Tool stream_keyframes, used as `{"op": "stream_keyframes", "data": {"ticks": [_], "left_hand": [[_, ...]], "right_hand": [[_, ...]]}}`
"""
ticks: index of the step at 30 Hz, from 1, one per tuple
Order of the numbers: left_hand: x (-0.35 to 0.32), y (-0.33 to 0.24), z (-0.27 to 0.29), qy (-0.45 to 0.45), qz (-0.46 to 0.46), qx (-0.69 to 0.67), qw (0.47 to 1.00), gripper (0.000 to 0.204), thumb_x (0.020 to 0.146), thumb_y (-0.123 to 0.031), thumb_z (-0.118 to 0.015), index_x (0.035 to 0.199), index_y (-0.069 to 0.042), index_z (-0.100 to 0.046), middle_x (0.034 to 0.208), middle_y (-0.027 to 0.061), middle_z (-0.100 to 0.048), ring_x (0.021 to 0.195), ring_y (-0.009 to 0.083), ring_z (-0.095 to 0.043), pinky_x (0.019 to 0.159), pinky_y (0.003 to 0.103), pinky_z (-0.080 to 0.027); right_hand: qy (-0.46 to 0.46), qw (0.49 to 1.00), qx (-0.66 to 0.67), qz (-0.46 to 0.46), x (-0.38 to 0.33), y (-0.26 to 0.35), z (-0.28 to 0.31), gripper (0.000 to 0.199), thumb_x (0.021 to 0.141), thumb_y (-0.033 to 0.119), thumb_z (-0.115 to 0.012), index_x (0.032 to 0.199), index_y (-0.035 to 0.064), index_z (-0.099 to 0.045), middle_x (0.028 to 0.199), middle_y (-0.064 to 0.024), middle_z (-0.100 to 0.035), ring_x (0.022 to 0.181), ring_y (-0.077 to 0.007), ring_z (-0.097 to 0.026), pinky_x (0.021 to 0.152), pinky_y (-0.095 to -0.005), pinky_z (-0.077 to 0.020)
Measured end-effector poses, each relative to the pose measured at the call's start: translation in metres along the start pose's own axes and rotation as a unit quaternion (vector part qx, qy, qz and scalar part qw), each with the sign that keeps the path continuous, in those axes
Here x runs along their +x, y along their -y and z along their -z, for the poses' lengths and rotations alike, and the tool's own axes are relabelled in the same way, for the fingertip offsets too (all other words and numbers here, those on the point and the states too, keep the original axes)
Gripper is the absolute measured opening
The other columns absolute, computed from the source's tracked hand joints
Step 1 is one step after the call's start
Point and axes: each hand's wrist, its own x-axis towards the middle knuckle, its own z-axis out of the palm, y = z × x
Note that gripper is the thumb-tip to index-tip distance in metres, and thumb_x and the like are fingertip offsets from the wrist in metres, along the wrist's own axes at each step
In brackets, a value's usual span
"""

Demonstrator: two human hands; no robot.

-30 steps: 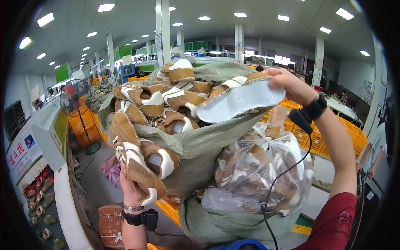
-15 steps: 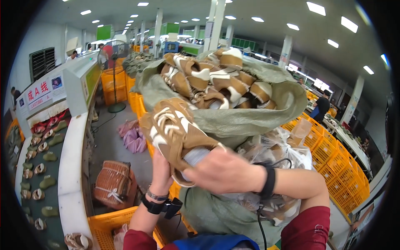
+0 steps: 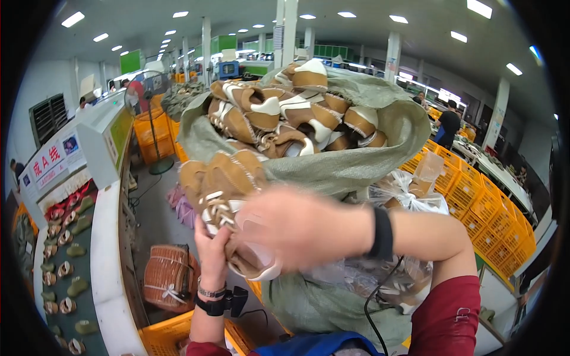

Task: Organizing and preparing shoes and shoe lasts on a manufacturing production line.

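Note:
My left hand [image 3: 212,246] grips brown and white lace-up shoe uppers [image 3: 228,175] from below. Several rounded toe parts show side by side at their far end, and white laces show near my fingers. Smeared by motion, my right hand [image 3: 297,228] is over the right side of these uppers; its fingers cannot be made out. Just beyond, a large grey-green woven sack [image 3: 332,172] stands open, heaped with more brown and white shoe uppers [image 3: 285,113]. A clear plastic bag [image 3: 386,279] with similar pieces lies under my right forearm.
At left a conveyor belt [image 3: 89,302] carries shoe pieces and green foot-shaped forms. A brown strapped bundle [image 3: 168,276] sits on the floor near a yellow crate [image 3: 163,333]. Stacked yellow crates [image 3: 475,207] line the right. A standing fan [image 3: 155,130] and a person [image 3: 448,126] are farther off.
The held uppers have come slightly left and nearer, and more toe parts now show fanned out. My right hand has shifted across them, blurring. The view has turned slightly right.

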Motion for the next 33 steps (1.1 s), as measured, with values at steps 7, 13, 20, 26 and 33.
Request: {"op": "stream_keyframes", "data": {"ticks": [7, 13, 20, 26, 33], "left_hand": [[0.024, 0.011, 0.021, 0.003, 0.007, -0.048, 0.999, 0.054, 0.075, 0.001, -0.054, 0.127, 0.001, -0.037, 0.112, 0.0088, -0.052, 0.097, 0.0168, -0.054, 0.086, 0.029, -0.045], [0.032, 0.017, 0.019, 0.010, 0.001, -0.051, 0.999, 0.044, 0.080, -0.002, -0.054, 0.121, 0.001, -0.041, 0.107, 0.0100, -0.056, 0.091, 0.0171, -0.059, 0.079, 0.029, -0.049], [0.035, 0.019, 0.028, 0.029, 0.036, -0.026, 0.999, 0.060, 0.074, -0.007, -0.058, 0.129, 0.001, -0.035, 0.113, 0.0091, -0.051, 0.098, 0.0163, -0.054, 0.086, 0.029, -0.045], [0.036, 0.029, 0.027, 0.036, 0.014, -0.049, 0.998, 0.049, 0.078, -0.001, -0.054, 0.124, 0.001, -0.038, 0.108, 0.0103, -0.055, 0.093, 0.0176, -0.059, 0.080, 0.029, -0.049], [0.037, 0.028, 0.026, 0.036, 0.021, -0.060, 0.997, 0.046, 0.079, -0.002, -0.053, 0.123, 0.001, -0.040, 0.108, 0.0104, -0.055, 0.093, 0.0179, -0.059, 0.081, 0.030, -0.049]], "right_hand": [[0.503, 0.728, -0.005, -0.466, -0.118, -0.119, 0.040, 0.024, 0.073, 0.011, -0.052, 0.088, -0.0027, -0.064, 0.084, -0.0227, -0.064, 0.080, -0.0358, -0.063, 0.072, -0.0426, -0.0491], [0.193, 0.842, -0.212, -0.458, -0.154, -0.157, -0.004, 0.016, 0.070, 0.011, -0.058, 0.074, -0.0032, -0.064, 0.074, -0.0225, -0.064, 0.071, -0.0351, -0.065, 0.066, -0.0416, -0.0528], [0.390, 0.731, -0.282, -0.484, -0.133, -0.165, -0.042, 0.021, 0.078, 0.020, -0.056, 0.086, 0.0072, -0.070, 0.089, -0.0111, -0.068, 0.085, -0.0263, -0.066, 0.068, -0.0373, -0.0527], [0.299, 0.732, 0.040, -0.611, -0.129, -0.181, -0.028, 0.053, 0.063, 0.044, -0.076, 0.091, 0.0007, -0.066, 0.093, -0.0161, -0.066, 0.085, -0.0269, -0.065, 0.074, -0.0358, -0.0511], [-0.036, 0.610, 0.405, -0.680, -0.110, -0.163, 0.052, 0.027, 0.083, 0.026, -0.066, 0.095, 0.0024, -0.061, 0.085, -0.0061, -0.064, 0.071, -0.0125, -0.063, 0.058, -0.0268, -0.0518]]}}
